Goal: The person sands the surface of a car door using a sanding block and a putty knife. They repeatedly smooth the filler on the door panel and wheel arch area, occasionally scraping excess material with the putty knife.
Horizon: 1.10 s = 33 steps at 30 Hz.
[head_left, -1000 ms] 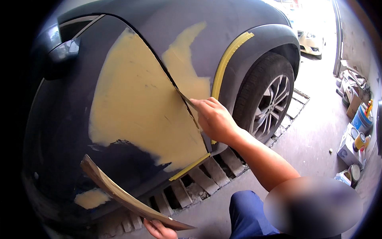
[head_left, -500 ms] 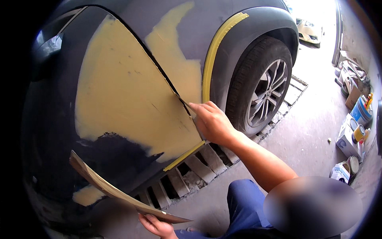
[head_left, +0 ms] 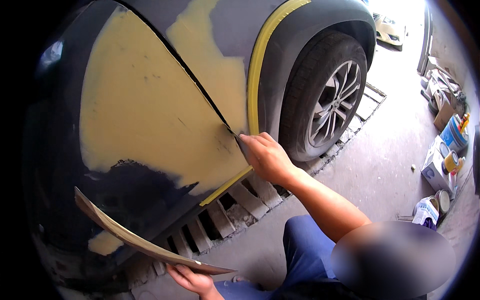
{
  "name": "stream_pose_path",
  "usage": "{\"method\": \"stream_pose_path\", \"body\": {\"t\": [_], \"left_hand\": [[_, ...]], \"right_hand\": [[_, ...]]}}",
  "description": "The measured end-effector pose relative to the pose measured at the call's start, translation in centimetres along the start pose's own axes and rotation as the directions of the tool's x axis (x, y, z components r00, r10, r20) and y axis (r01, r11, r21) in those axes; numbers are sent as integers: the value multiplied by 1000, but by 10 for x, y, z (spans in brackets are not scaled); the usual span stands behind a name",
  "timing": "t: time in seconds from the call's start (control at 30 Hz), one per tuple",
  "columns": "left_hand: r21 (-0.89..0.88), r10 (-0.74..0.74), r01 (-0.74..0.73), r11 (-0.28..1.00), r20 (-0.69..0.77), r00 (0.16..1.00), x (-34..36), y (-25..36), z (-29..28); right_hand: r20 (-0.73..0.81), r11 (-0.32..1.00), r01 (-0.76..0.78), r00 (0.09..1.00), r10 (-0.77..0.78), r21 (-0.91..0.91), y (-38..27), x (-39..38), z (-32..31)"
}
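Yellow-tan filler (head_left: 145,105) covers much of the dark car door (head_left: 125,187), and another patch (head_left: 215,75) lies on the panel beyond the door gap (head_left: 190,82). My right hand (head_left: 269,159) is closed on a thin scraper (head_left: 242,146), its blade against the filler at the lower end of that gap. Fingers hide most of the scraper. Low on the left, my left hand (head_left: 191,280) grips the edge of a long, slightly curved board (head_left: 127,236) with filler smeared along it. The board is tilted and stands out in front of the door.
Yellow masking tape (head_left: 254,85) edges the wheel arch, and another strip (head_left: 226,186) runs along the door's bottom. The wheel (head_left: 325,100) stands just right of my hand. A slatted floor grate (head_left: 220,220) passes under the car. Cans, a box (head_left: 436,167) and a blue bucket (head_left: 454,135) line the right wall.
My right hand and the scraper have shifted down along the door gap, and the blade sits steeper. The view has moved a little, so the car appears farther left and higher.
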<state>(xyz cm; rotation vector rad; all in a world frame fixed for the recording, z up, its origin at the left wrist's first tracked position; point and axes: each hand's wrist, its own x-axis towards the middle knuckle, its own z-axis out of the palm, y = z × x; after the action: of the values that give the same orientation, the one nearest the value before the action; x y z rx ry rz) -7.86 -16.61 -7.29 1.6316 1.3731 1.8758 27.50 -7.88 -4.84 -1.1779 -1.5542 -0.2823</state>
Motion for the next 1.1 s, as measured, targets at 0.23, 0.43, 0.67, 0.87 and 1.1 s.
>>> {"method": "stream_pose_path", "body": {"t": [0.23, 0.43, 0.67, 0.87, 1.1], "left_hand": [[-76, -50, 46, 996, -52, 997, 0, -4, 2], [-91, -87, 86, 992, -14, 996, 1, -1, 1], [-153, -152, 148, 977, -12, 988, 3, 12, 6], [-122, -165, 161, 979, -17, 986, 3, 19, 12], [-143, -181, 174, 974, -32, 983, 2, 28, 21]], "right_hand": [[79, 994, -84, 993, 89, -64, 3, -21, 6], [82, 993, -113, 990, 116, -43, 8, -39, 10], [102, 993, -116, 988, 116, -6, 19, -59, 17], [116, 993, -107, 987, 111, -41, 28, -75, 24], [142, 989, -135, 980, 142, -53, 39, -96, 30]]}}
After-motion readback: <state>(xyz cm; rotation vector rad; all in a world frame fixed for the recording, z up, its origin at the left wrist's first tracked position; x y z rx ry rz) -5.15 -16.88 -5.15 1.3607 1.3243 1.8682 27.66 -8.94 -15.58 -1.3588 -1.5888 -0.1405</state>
